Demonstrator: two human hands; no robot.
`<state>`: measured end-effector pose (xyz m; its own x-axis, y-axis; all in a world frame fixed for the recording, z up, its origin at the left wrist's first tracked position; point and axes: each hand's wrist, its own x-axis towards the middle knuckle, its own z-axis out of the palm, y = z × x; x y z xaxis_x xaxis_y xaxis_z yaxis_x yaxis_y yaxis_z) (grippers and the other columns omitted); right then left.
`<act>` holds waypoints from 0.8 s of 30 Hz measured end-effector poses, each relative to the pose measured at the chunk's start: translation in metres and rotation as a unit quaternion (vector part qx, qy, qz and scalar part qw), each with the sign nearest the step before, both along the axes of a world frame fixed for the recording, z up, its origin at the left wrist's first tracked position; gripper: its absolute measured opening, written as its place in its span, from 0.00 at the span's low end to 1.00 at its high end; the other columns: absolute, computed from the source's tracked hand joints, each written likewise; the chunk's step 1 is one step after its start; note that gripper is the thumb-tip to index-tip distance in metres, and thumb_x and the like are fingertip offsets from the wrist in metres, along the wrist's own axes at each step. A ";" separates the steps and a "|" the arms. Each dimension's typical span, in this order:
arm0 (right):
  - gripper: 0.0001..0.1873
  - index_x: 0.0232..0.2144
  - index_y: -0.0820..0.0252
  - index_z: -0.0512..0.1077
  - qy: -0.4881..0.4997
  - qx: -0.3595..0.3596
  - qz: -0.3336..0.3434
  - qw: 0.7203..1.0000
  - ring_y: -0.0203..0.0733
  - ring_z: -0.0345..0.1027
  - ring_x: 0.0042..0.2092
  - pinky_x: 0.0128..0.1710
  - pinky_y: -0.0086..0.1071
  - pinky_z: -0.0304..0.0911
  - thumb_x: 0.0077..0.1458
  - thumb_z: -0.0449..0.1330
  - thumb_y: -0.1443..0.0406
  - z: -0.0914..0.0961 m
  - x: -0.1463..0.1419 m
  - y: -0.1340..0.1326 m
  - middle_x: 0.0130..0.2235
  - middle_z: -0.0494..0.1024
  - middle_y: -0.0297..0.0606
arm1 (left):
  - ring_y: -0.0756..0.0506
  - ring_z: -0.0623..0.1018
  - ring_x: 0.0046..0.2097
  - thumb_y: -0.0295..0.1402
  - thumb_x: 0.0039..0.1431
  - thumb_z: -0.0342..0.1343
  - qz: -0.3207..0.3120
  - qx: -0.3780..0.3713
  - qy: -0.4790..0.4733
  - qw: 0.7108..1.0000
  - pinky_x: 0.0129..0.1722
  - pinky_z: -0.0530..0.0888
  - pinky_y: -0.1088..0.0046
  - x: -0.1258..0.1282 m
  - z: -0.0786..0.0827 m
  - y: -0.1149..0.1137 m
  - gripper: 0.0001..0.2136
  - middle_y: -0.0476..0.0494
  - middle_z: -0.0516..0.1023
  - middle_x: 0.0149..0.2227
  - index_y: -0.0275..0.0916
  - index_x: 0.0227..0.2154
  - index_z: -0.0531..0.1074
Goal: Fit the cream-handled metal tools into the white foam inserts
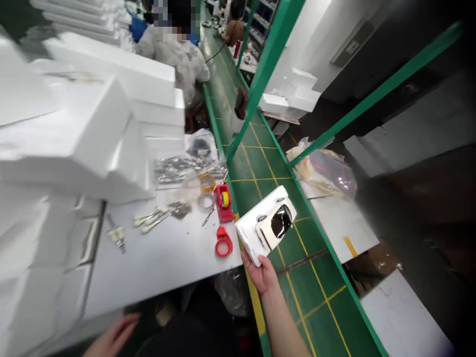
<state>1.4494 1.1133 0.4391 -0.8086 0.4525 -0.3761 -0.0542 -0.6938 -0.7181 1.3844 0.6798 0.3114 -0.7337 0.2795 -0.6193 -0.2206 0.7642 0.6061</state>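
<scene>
My right hand (pixel 263 273) grips the near end of a white foam tray (pixel 248 231) that holds a white toy car (pixel 277 224) with dark windows. The tray hangs over the green conveyor belt (pixel 308 277), just past the right edge of the white worktable (pixel 159 258). My left hand (pixel 113 337) is low at the bottom edge, below the table front, fingers together and holding nothing that I can see.
Stacks of white foam boxes (pixel 74 129) fill the left. A red tape dispenser (pixel 224 202), red tape ring (pixel 223 244), tape rolls, small tools and plastic bags lie on the table. Another person (pixel 178 49) sits farther along. Green frame bars (pixel 267 64) cross above the belt.
</scene>
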 end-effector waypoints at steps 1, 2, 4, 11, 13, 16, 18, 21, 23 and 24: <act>0.31 0.55 0.53 0.72 -0.026 -0.013 0.038 0.999 0.53 0.71 0.58 0.65 0.58 0.54 0.48 0.70 0.67 -0.003 0.027 -0.035 0.54 0.79 0.40 | 0.39 0.80 0.52 0.54 0.50 0.56 0.027 0.084 -0.051 0.995 0.54 0.75 0.66 0.012 -0.001 -0.009 0.20 0.51 0.83 0.47 0.50 0.41 0.78; 0.31 0.55 0.53 0.72 -0.050 -0.027 0.075 0.996 0.53 0.71 0.57 0.65 0.58 0.55 0.47 0.70 0.68 -0.007 0.050 -0.068 0.53 0.80 0.40 | 0.38 0.81 0.51 0.55 0.49 0.55 0.055 0.152 -0.102 0.982 0.53 0.75 0.65 0.024 0.000 -0.017 0.24 0.48 0.83 0.48 0.47 0.43 0.77; 0.32 0.55 0.53 0.72 -0.088 -0.058 0.138 0.985 0.53 0.71 0.57 0.64 0.56 0.56 0.47 0.71 0.70 -0.016 0.082 -0.128 0.53 0.80 0.40 | 0.37 0.81 0.48 0.56 0.50 0.54 0.095 0.205 -0.157 0.962 0.48 0.77 0.63 0.045 0.005 -0.032 0.28 0.42 0.82 0.47 0.42 0.47 0.75; 0.36 0.55 0.55 0.70 -0.150 -0.094 0.294 0.939 0.50 0.74 0.53 0.59 0.51 0.62 0.43 0.72 0.71 -0.057 0.107 -0.232 0.52 0.79 0.42 | 0.39 0.79 0.47 0.56 0.49 0.58 0.186 0.258 -0.187 0.929 0.43 0.76 0.65 0.091 0.016 -0.087 0.32 0.34 0.78 0.51 0.36 0.51 0.71; 0.36 0.55 0.56 0.70 -0.163 -0.085 0.341 0.922 0.50 0.74 0.53 0.57 0.50 0.64 0.41 0.72 0.71 -0.067 0.102 -0.235 0.53 0.79 0.44 | 0.39 0.78 0.51 0.56 0.50 0.58 0.238 0.271 -0.190 0.913 0.46 0.75 0.65 0.096 0.014 -0.103 0.33 0.32 0.75 0.54 0.36 0.53 0.70; 0.37 0.54 0.59 0.69 -0.196 -0.047 0.398 0.895 0.50 0.75 0.51 0.54 0.45 0.68 0.40 0.72 0.70 -0.078 0.090 -0.234 0.52 0.79 0.45 | 0.39 0.78 0.51 0.55 0.51 0.58 0.283 0.269 -0.177 0.904 0.48 0.75 0.64 0.105 0.010 -0.123 0.33 0.32 0.75 0.54 0.35 0.52 0.70; 0.35 0.54 0.61 0.69 -0.217 -0.023 0.442 0.870 0.50 0.76 0.49 0.51 0.43 0.70 0.41 0.71 0.69 -0.082 0.080 -0.231 0.51 0.80 0.46 | 0.39 0.78 0.50 0.56 0.51 0.58 0.300 0.271 -0.178 0.897 0.47 0.75 0.64 0.114 0.006 -0.134 0.32 0.32 0.76 0.53 0.35 0.51 0.71; 0.33 0.54 0.63 0.69 -0.243 -0.010 0.493 0.835 0.50 0.77 0.48 0.49 0.42 0.72 0.43 0.68 0.71 -0.085 0.063 -0.219 0.50 0.80 0.47 | 0.40 0.79 0.48 0.58 0.49 0.58 0.319 0.267 -0.192 0.889 0.46 0.75 0.65 0.131 0.000 -0.149 0.33 0.32 0.76 0.52 0.35 0.50 0.71; 0.33 0.53 0.64 0.69 -0.267 -0.007 0.494 0.828 0.50 0.78 0.48 0.49 0.43 0.72 0.42 0.68 0.72 -0.089 0.050 -0.200 0.50 0.80 0.49 | 0.39 0.79 0.47 0.59 0.47 0.59 0.335 0.254 -0.200 0.885 0.44 0.76 0.66 0.140 -0.002 -0.159 0.35 0.32 0.77 0.52 0.36 0.49 0.72; 0.32 0.52 0.65 0.68 -0.280 -0.004 0.481 0.831 0.50 0.78 0.47 0.49 0.43 0.72 0.43 0.68 0.72 -0.093 0.043 -0.188 0.49 0.80 0.50 | 0.39 0.80 0.47 0.60 0.46 0.58 0.346 0.248 -0.204 0.881 0.43 0.76 0.66 0.144 -0.003 -0.163 0.35 0.32 0.77 0.51 0.36 0.49 0.73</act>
<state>1.4925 0.9257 0.3466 -0.4918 -0.3056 -0.8153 0.8692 -0.2270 -0.4393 1.5281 0.5165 0.3083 -0.5788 0.1633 -0.7989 -0.8073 0.0236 0.5897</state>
